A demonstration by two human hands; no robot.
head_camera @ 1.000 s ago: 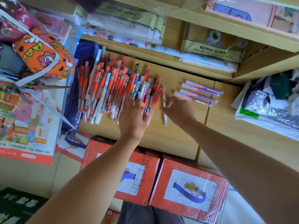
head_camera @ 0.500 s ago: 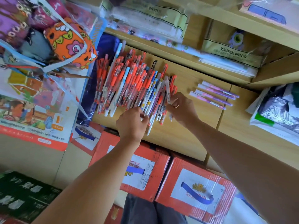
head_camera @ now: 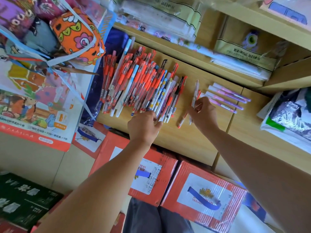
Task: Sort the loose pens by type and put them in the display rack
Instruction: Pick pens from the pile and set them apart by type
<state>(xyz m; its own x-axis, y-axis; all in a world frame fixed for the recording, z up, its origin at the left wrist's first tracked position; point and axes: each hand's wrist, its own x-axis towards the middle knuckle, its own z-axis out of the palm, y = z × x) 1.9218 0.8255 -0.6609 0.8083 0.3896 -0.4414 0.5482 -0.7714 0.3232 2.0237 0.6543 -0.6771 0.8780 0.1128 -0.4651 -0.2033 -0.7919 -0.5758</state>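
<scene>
Across the middle of the frame, the pen pile (head_camera: pixel 139 84) lies on the wooden shelf (head_camera: pixel 185 137), with the left hand (head_camera: pixel 143 127) pinching its lower ends. Right of it, the right hand (head_camera: pixel 204 114) has drawn away, gripping a clear pen (head_camera: pixel 196 91) near the purple pens (head_camera: pixel 227 98). Sorting looks barely begun.

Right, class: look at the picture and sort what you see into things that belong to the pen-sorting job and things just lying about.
Belongs to the job:
pen pile; purple pens; held pens in the right hand; left hand at the pile's near edge.

Just lying about:
red cartons; orange pouch; white bag.
</scene>
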